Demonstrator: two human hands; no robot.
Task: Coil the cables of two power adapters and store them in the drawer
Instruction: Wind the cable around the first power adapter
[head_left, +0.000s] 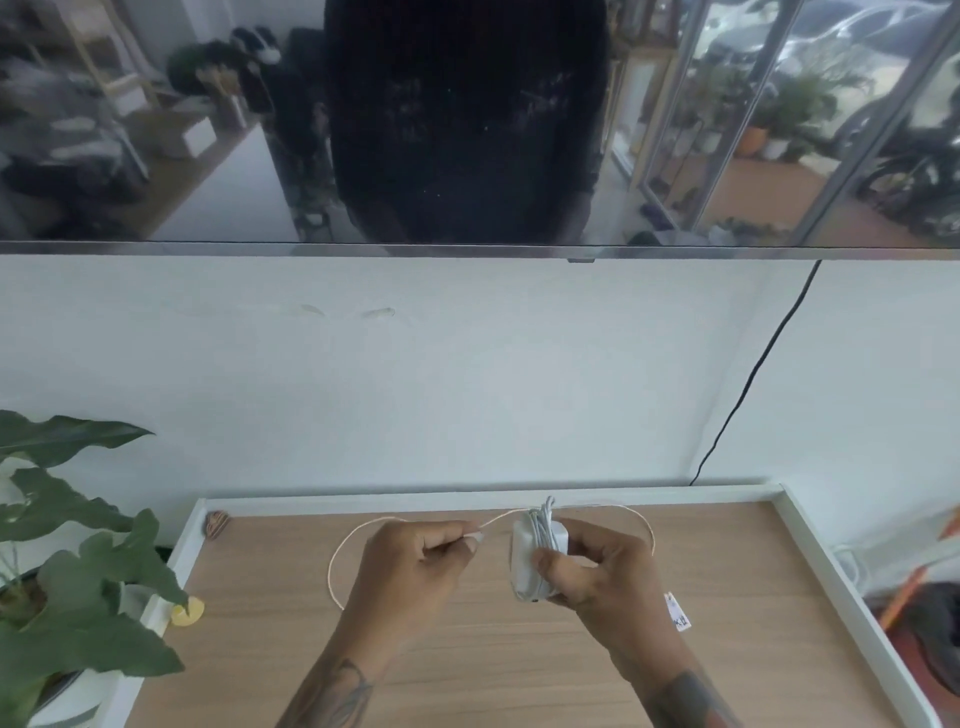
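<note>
White adapter (530, 564) sits in the right hand (597, 571), held above the wooden tabletop (467, 649), near its far edge. Long axis runs roughly vertical in the head view, i.e. away from the person. Several cable turns already wrap across the block; a small bundle of loops pokes out at its far end.

Left hand (410, 561) is just left of the adapter, close but apart. Free cable (343, 545) leaves the adapter's far end, passes to the left fingers (470, 540), then arcs out left and curls back toward the left wrist. A second thin run arcs right behind the right hand; where it ends I can't tell.

Fingers:
- right: curled round the adapter, thumb across the near face, clamping block plus wraps.
- left: narrow pinch on the cable, thumb against index, remaining fingers folded in.

Judgement: mid-coil on one adapter. Slack lies to the left, so the left hand is the feeder and the right the spool. Next wrap likely needs the left pinch carried over the block across its long axis.

Drawer and second adapter not in view.
</note>
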